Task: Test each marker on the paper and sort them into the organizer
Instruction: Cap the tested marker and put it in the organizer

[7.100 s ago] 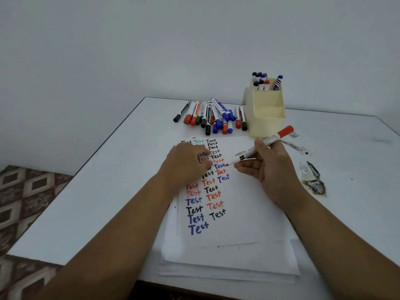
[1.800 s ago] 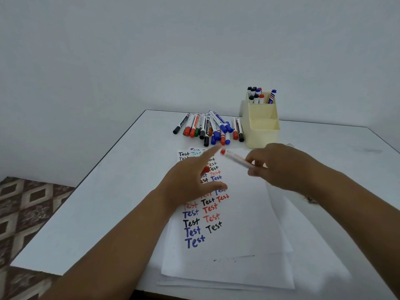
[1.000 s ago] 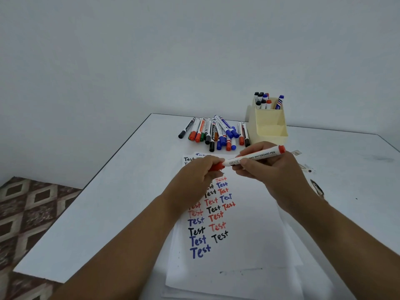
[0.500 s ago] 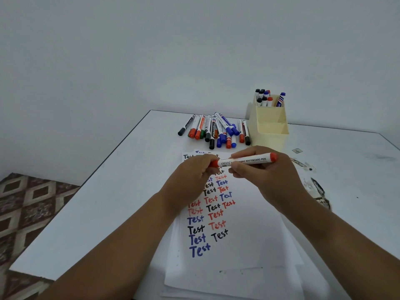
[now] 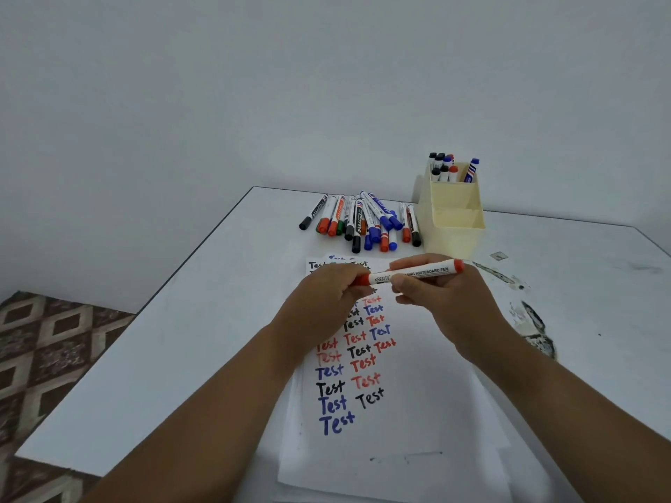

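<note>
Hovering over the paper (image 5: 395, 422) with its rows of "Test", a red marker (image 5: 417, 274) was held level, its barrel pinched by the right hand (image 5: 441, 303) and its cap end gripped by the left hand (image 5: 326, 295). Capping was judged the step in hand. Next, a drop into the organizer (image 5: 454, 219), beyond the loose markers (image 5: 363, 223) on the bench (image 5: 203, 321), was called for.

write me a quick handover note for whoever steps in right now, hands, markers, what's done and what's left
Left hand: pinches the red cap end of the red marker.
Right hand: holds the same marker by its white barrel, level above the paper.
Whether the cap is fully seated cannot be told.
Done: the paper carries many "Test" words in black, red and blue; several markers stand in the back compartment of the cream organizer.
Left: put the held red marker in the organizer, then test and sort the pile of markers lying on the table left of the organizer.
</note>
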Motion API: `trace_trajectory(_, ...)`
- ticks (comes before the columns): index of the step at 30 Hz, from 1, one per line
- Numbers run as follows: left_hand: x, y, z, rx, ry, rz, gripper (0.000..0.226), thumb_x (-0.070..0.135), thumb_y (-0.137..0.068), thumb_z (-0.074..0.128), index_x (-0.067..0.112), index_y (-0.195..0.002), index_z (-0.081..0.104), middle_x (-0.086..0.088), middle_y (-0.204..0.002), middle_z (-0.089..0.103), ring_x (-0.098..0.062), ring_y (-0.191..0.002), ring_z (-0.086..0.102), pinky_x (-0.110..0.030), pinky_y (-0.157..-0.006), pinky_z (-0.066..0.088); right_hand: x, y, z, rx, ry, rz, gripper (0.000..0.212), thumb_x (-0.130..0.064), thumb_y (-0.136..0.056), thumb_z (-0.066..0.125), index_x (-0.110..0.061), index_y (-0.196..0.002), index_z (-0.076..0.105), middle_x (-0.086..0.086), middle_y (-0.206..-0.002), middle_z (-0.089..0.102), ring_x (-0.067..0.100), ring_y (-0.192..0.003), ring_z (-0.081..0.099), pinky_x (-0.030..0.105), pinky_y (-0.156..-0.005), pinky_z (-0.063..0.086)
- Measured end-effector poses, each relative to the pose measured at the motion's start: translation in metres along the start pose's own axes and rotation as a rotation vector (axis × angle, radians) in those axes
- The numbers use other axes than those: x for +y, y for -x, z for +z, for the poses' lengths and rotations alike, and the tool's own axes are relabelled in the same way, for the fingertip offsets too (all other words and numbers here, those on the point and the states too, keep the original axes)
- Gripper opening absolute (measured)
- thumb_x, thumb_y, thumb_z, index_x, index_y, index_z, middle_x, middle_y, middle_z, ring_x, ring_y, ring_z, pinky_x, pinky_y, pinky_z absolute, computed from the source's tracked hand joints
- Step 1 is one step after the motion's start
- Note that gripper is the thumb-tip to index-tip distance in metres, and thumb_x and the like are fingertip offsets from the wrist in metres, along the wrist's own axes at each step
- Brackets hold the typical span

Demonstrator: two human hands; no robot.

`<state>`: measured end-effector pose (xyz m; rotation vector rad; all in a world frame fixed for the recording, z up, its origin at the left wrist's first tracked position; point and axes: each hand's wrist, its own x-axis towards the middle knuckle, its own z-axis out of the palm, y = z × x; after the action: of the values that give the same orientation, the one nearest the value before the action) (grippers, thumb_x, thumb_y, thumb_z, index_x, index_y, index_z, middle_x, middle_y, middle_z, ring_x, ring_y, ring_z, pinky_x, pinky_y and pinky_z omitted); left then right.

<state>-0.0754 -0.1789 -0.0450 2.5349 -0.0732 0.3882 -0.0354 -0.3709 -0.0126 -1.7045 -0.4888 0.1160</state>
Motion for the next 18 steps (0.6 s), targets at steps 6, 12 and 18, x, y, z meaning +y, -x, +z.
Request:
trace_trajectory(6,-0.022,-0.001,-0.005,0.027,-0.112,0.009,0.079,0.066,-0.093,0.049,0.028,-0.158,0.024,0.012,-0.161,0.028,-0.006,-0.146,0.022,-0.025,-0.113,0.020,-0.003,-0.022,-0.017,0.052,-0.018,0.012,0.025,-0.008,-0.086,0.075,-0.024,-0.104,0.069,0.003,-0.091,0.077,0.024,-0.090,0.074,0.037,-0.084,0.062)
trace_trajectory(12,-0.046,-0.016,0.000,0.033,-0.202,-0.237,0.079,0.068,-0.095,0.038,0.027,-0.159,0.017,0.005,-0.167,0.012,-0.015,-0.153,0.006,-0.041,-0.124,0.013,-0.015,-0.066,-0.054,0.227,0.149,-0.105,0.068,-0.005,-0.089,0.074,-0.029,-0.138,0.032,0.009,-0.087,0.076,0.019,-0.082,0.076,0.037,-0.086,0.058)
trace_trajectory(18,-0.062,-0.027,0.010,-0.086,-0.338,-0.377,0.094,0.084,-0.085,0.026,0.026,-0.158,0.018,-0.001,-0.166,0.018,-0.025,-0.152,0.013,-0.048,-0.123,0.016,-0.036,-0.118,-0.091,0.334,0.352,-0.180,0.045,-0.012,-0.102,0.055,-0.033,-0.136,0.034,0.005,-0.103,0.069,0.012,-0.081,0.075,0.024,-0.064,0.053)
